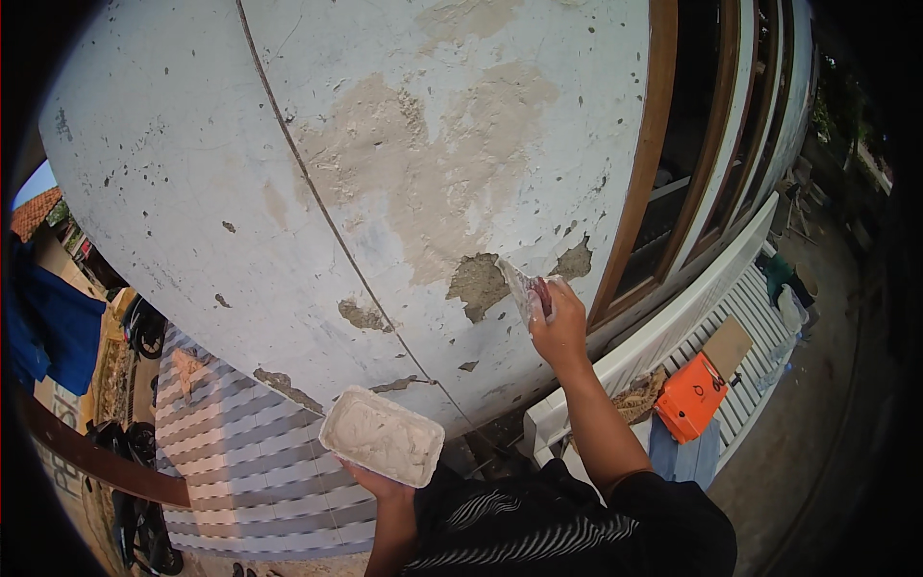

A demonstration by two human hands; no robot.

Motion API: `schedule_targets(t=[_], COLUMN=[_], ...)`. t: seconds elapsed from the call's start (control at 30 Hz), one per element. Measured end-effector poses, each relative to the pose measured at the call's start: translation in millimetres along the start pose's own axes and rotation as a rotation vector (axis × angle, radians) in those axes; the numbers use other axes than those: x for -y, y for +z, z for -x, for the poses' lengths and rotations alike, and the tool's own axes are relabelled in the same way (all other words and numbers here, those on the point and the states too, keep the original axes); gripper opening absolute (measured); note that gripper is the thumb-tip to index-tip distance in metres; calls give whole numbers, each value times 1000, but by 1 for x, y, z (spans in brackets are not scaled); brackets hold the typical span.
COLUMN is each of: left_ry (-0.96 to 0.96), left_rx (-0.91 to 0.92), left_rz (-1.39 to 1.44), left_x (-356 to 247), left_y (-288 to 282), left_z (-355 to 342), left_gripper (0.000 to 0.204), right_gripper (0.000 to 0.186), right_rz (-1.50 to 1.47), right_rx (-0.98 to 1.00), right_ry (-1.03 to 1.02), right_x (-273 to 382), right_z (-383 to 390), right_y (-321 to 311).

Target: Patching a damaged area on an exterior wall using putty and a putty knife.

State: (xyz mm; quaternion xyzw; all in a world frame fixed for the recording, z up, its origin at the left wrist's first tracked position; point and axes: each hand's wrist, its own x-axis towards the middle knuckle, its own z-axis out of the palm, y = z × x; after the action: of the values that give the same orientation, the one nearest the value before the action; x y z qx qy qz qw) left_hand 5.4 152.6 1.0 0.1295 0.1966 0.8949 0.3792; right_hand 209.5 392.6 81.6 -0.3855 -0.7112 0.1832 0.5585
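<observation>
My left hand [382, 484] supports a white rectangular tub [370, 466] from below, with its fingers mostly hidden under it. Beige putty [386, 433] fills the tub. Out in front, my right hand [560, 325] grips a putty-smeared putty knife [520, 287] by its reddish handle. The blade's tip is at the right edge of a bare grey patch [478, 287] in the wall; whether it touches is unclear. Smeared beige filler [423, 183] covers the pale wall [173, 125] above that patch. A smaller bare patch [574, 260] lies to the right of the knife.
A thin cable [332, 219] runs slantwise down the wall. Wood-framed windows [663, 183] stand to the right. Below them is a white slatted bench [745, 332] carrying an orange bag [688, 396] and cardboard [728, 347]. Striped tiles [250, 471] cover the floor at left, near parked motorcycles [146, 327].
</observation>
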Motion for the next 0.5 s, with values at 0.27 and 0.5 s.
schedule_targets(t=[0.27,0.5], left_ry=[16,30], left_rx=[14,6], left_rz=[-5,-48], left_x=[-1,0], left_y=[-2,-7], left_z=[-2,-4], left_gripper=[76,76], right_gripper=[24,24], right_rz=[7,-35], right_rx=[17,73], right_ry=[24,79], right_x=[-11,4], right_z=[-3,-11], right_y=[3,-12])
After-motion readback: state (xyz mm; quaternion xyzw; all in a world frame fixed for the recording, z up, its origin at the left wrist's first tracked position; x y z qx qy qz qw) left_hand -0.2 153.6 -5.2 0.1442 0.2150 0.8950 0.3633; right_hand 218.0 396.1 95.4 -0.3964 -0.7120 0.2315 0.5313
